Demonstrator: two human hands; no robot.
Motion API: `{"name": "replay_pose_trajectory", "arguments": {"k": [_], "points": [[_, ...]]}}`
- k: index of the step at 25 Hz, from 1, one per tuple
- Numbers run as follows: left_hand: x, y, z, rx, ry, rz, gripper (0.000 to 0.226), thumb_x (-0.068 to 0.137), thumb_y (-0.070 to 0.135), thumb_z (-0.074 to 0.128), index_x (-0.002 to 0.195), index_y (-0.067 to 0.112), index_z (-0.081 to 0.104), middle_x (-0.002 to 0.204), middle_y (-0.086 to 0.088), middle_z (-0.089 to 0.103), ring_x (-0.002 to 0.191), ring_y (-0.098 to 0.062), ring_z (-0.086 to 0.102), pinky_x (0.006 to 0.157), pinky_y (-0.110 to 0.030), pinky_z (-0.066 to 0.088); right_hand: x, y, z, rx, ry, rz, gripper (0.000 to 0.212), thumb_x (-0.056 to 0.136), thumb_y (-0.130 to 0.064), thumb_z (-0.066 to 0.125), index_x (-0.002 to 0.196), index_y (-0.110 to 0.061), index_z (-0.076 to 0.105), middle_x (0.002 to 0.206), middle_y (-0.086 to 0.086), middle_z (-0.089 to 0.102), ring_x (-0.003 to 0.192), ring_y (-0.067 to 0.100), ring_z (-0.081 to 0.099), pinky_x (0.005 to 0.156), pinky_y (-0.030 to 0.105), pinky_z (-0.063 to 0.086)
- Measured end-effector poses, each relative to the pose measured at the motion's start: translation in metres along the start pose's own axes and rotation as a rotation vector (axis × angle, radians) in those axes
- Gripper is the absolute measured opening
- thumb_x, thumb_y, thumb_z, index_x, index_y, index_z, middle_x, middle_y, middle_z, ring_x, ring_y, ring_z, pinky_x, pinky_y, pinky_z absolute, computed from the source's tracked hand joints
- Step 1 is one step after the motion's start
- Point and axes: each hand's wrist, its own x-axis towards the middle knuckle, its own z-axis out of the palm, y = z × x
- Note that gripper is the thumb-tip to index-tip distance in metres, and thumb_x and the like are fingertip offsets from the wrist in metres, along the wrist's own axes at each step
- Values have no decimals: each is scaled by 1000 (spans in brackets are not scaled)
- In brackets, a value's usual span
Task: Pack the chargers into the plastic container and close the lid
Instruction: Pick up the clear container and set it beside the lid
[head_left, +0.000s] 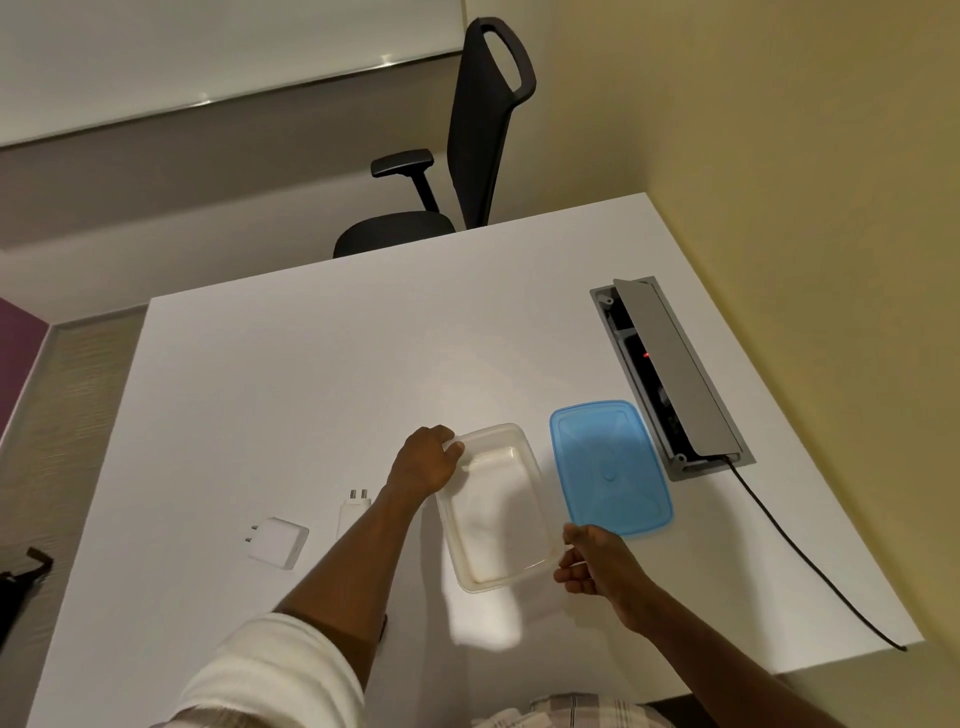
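On the white table (311, 374) sits the clear, empty container (496, 512), gripped at its far-left corner by the left hand (426, 462) and at its near-right corner by the right hand (592, 564). The blue lid (608, 467) lies just right; two white chargers (275, 542) (352, 512) lie left.

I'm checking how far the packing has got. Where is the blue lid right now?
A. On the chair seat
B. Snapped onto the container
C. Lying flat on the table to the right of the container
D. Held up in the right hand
C: the blue lid lies flat on the table just right of the open, empty container, which the left hand and right hand hold by opposite corners.
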Motion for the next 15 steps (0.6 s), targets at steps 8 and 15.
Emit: {"name": "replay_pose_trajectory", "arguments": {"k": [8, 15], "points": [[-59, -49, -15, -178, 120, -127, 27, 98, 32, 53, 110, 14, 69, 110, -4, 72, 104, -25, 66, 91, -33, 49, 11, -46, -3, -42, 60, -125, 18, 93, -19, 58, 85, -4, 62, 70, 9, 59, 63, 19, 63, 64, 34, 55], [-120, -66, 7, -453, 133, -236, 19, 98, 26, 55, 104, 14, 69, 97, -8, 72, 91, -28, 70, 92, -45, 56, 27, -100, 1, -140, 39, -171, 9, 82, -11, 58, 76, -5, 59, 67, 11, 50, 55, 16, 47, 58, 30, 47]]}}
